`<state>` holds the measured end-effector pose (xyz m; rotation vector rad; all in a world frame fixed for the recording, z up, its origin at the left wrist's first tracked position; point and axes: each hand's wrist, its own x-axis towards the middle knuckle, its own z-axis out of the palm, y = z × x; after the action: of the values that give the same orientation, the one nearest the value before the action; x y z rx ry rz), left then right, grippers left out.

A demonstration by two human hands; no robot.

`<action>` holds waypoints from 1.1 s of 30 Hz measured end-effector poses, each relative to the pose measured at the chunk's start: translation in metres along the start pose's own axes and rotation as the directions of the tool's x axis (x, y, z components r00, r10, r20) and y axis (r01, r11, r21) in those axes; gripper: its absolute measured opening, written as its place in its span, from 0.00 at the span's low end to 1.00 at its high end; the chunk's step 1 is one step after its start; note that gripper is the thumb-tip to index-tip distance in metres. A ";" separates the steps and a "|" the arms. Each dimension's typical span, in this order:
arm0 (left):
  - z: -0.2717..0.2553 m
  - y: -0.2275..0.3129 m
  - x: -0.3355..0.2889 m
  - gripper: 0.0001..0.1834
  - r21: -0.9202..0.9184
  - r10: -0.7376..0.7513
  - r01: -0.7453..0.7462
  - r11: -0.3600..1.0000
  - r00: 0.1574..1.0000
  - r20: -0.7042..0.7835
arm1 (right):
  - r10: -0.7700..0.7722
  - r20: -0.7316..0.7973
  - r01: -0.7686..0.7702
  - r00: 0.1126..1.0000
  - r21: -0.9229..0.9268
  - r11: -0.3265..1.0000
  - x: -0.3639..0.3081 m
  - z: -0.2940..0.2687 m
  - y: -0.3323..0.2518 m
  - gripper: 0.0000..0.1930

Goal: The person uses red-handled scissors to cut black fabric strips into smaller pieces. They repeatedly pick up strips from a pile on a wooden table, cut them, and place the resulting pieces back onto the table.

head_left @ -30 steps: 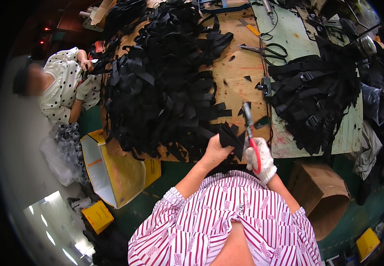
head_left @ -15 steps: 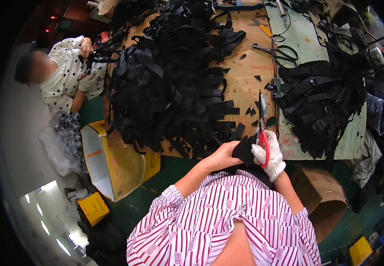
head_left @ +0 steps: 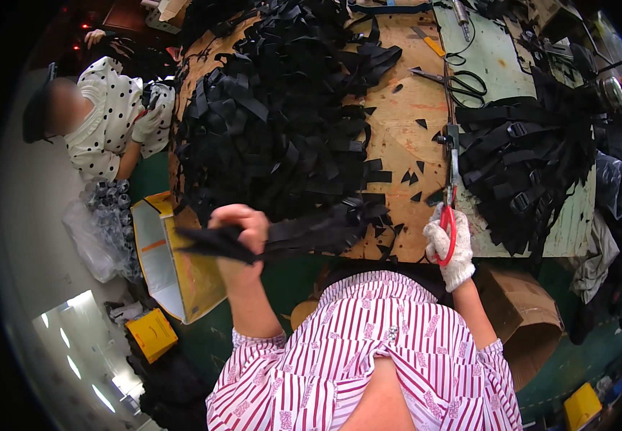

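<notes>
My left hand point(head_left: 242, 228), bare and slightly blurred, is closed around a bundle of black webbing straps point(head_left: 318, 231) at the table's near edge. One end of the bundle sticks out to the left past my fingers; the other trails right over the tabletop. In a white knitted glove, my right hand point(head_left: 454, 253) grips red-handled scissors point(head_left: 453, 188), blades pointing away from me, seemingly closed. A big heap of black straps point(head_left: 275, 122) lies beyond my left hand. Right of the scissors is a spread of black straps with buckles point(head_left: 523, 165). Small black offcuts point(head_left: 413, 179) dot the wooden table point(head_left: 397, 144).
Black-handled scissors point(head_left: 458, 86) and a yellow-handled knife point(head_left: 433, 44) lie farther back. A yellow bag point(head_left: 196, 266) stands at the table's left, a cardboard box point(head_left: 519, 316) below its right edge. A co-worker in a dotted top point(head_left: 106, 108) sits at the left.
My left hand has swung left, away from the scissors, pulling black straps along. My right hand has shifted slightly right with the scissors. The co-worker's bare hand has moved farther back.
</notes>
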<state>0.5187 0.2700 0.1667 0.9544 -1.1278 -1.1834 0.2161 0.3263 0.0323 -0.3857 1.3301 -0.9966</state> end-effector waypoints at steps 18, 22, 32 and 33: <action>0.007 -0.162 0.022 0.29 0.866 -0.340 -0.465 0.184 0.796 0.500 | -0.260 -0.112 0.219 0.959 -0.289 0.932 -0.021 0.008 0.020 0.20; 0.007 -0.169 0.016 0.21 0.842 -0.331 -0.536 0.057 0.786 0.523 | -0.201 -0.067 0.201 0.977 0.002 0.980 -0.034 0.012 0.023 0.20; 0.013 -0.137 0.021 0.15 0.698 -0.187 -0.675 0.239 0.674 0.715 | -0.285 -0.233 0.273 0.930 -0.082 0.958 -0.056 0.009 0.055 0.23; 0.003 -0.147 0.024 0.16 0.707 -0.240 -0.667 0.235 0.665 0.707 | -0.268 -0.230 0.259 0.935 -0.069 0.963 -0.060 0.009 0.052 0.23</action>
<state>0.4870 0.2237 0.0281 1.1080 -2.8010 -0.3776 0.2486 0.3995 0.0334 -0.4948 1.5420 -1.2745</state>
